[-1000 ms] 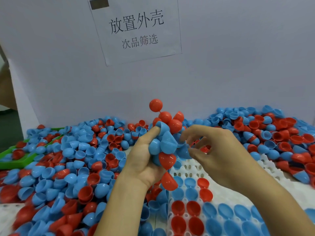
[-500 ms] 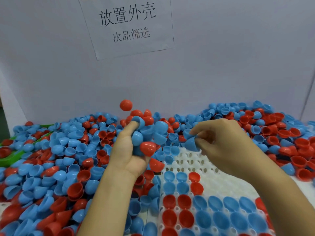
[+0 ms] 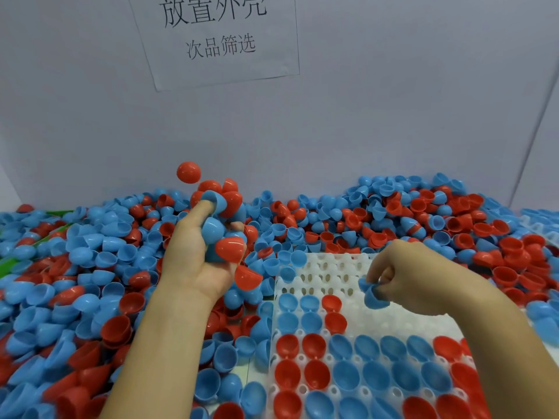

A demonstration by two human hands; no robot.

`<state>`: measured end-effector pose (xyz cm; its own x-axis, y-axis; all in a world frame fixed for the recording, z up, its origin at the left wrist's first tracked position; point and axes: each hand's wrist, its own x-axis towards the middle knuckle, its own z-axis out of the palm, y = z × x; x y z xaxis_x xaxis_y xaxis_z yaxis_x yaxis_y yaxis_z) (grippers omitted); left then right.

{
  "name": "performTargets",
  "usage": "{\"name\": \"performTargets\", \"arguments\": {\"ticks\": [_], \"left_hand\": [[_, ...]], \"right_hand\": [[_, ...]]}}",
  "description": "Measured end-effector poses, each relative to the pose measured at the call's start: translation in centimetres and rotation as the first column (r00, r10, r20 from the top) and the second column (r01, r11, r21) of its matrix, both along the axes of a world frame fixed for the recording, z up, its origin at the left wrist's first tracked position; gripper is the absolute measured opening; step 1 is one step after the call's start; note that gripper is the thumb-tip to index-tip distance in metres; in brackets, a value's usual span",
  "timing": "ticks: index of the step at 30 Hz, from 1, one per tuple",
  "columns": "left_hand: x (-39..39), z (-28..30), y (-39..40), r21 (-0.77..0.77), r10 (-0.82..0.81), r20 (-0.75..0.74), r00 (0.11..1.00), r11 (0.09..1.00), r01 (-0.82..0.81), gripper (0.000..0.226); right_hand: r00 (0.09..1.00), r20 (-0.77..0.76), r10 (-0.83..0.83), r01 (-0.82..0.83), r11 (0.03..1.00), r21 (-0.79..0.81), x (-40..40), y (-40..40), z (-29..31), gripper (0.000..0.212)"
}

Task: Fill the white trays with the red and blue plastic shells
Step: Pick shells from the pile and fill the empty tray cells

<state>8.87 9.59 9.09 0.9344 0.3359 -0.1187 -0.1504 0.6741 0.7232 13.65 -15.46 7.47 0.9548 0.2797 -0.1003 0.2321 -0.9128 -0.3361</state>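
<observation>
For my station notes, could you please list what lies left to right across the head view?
Loose shell pile → left hand gripping a bunch of shells → white tray → right hand pinching a blue shell.

I am gripping a heaped cluster of red and blue plastic half-shells [image 3: 220, 228] in my left hand [image 3: 196, 261], held above the loose pile of red and blue shells [image 3: 75, 282] covering the table. My right hand [image 3: 414, 276] is pinching a single blue plastic shell [image 3: 373, 294] over the white moulded plastic tray [image 3: 332, 267], whose near rows are sitting filled with shells. A white paper sign with black characters [image 3: 217, 37] is hanging on the grey wall behind
</observation>
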Motion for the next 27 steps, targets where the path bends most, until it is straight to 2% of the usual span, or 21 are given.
{"name": "performTargets", "arguments": {"ticks": [5, 10, 27], "left_hand": [[0.1, 0.0, 0.3, -0.009, 0.010, 0.002, 1.000, 1.000, -0.009, 0.030], [-0.1, 0.2, 0.2, -0.013, 0.021, 0.003, 1.000, 1.000, -0.021, 0.017], [-0.4, 0.6, -0.5, -0.008, -0.005, 0.016, 1.000, 1.000, 0.006, 0.017]], "right_hand": [[1.000, -0.029, 0.012, -0.014, 0.997, -0.079, -0.5, 1.6, -0.6, 0.018], [0.999, -0.052, 0.010, -0.014, 0.996, -0.093, -0.5, 2.8, -1.3, 0.018], [0.995, -0.073, -0.062, 0.057, 0.996, -0.062, -0.4, 3.5, -1.6, 0.009]]}}
